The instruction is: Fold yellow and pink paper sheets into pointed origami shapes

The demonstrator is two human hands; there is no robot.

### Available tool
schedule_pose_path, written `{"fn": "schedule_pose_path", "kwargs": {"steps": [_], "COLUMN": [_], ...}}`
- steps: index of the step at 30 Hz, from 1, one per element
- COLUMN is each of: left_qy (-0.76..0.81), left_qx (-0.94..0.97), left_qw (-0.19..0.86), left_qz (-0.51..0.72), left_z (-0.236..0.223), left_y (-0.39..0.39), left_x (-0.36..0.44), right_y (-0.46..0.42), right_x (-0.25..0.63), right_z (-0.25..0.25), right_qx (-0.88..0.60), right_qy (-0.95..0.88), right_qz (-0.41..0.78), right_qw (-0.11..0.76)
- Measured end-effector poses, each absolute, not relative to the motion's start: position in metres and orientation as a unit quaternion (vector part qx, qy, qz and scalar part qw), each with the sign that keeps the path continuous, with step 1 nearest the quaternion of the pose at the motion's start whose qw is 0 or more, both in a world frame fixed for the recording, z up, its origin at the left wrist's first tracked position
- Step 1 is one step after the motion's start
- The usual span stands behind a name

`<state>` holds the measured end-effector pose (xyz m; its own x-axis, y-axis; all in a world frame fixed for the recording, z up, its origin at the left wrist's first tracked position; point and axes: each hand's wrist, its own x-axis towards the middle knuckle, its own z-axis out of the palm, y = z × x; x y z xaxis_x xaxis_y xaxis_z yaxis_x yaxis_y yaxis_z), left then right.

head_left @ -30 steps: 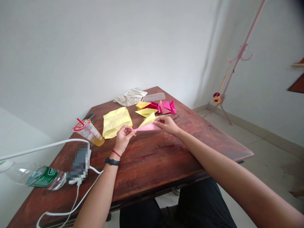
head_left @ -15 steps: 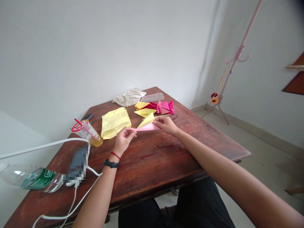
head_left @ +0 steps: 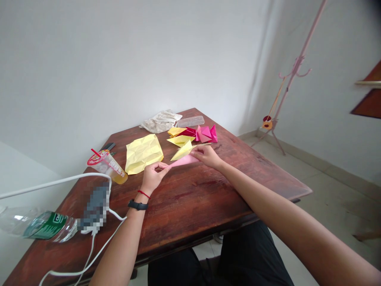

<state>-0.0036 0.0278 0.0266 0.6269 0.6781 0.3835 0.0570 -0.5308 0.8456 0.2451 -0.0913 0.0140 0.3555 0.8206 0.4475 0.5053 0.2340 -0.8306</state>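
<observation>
Head view, looking down across a reddish-brown wooden worktop: left hand at the near end of a folded pink paper, fingertips pinched together on its pointed tip, a grip clamped on the paper; right hand at the far end, thumb and fingers closed on the fold, likewise clamped. A yellow flap rising from the pink fold, probably the same sheet, though hard to be sure from this angle. Just beyond the left hand, a creased yellow paper sheet. Farther along the worktop, a folded yellow piece beside pink and dark red origami folds, then a clear plastic box and a crumpled cloth. Left of the creased sheet, a plastic cup with amber drink. Near the left forearm, a pixelated object, a white cable and a water bottle on its side. On the left wrist, a red string and a black wristband. Beyond the worktop, on the floor, a pink coat rack.
</observation>
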Motion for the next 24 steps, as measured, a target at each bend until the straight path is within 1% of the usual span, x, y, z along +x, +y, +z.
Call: {"fn": "schedule_pose_path", "kwargs": {"steps": [5,10,13,17,24], "left_qy": [0.244,0.229,0.214,0.201,0.202], "left_qx": [0.779,0.759,0.752,0.748,0.744], "left_qw": [0.465,0.542,0.570,0.571,0.543], "left_qz": [0.342,0.278,0.253,0.273,0.334], "left_z": [0.022,0.020,0.019,0.010,0.003], "left_y": [0.033,0.031,0.025,0.018,0.018], "left_x": [-0.003,-0.004,-0.001,0.007,0.012], "right_y": [-0.091,-0.093,-0.095,-0.096,-0.097], "right_x": [0.243,0.242,0.240,0.234,0.227], "right_z": [0.014,0.016,0.017,0.016,0.014], "right_qx": [-0.597,-0.600,-0.602,-0.608,-0.622], "right_qy": [-0.556,-0.553,-0.561,-0.578,-0.562], "right_qz": [0.141,0.146,0.142,0.140,0.147], "right_qw": [0.560,0.559,0.550,0.526,0.525]}}
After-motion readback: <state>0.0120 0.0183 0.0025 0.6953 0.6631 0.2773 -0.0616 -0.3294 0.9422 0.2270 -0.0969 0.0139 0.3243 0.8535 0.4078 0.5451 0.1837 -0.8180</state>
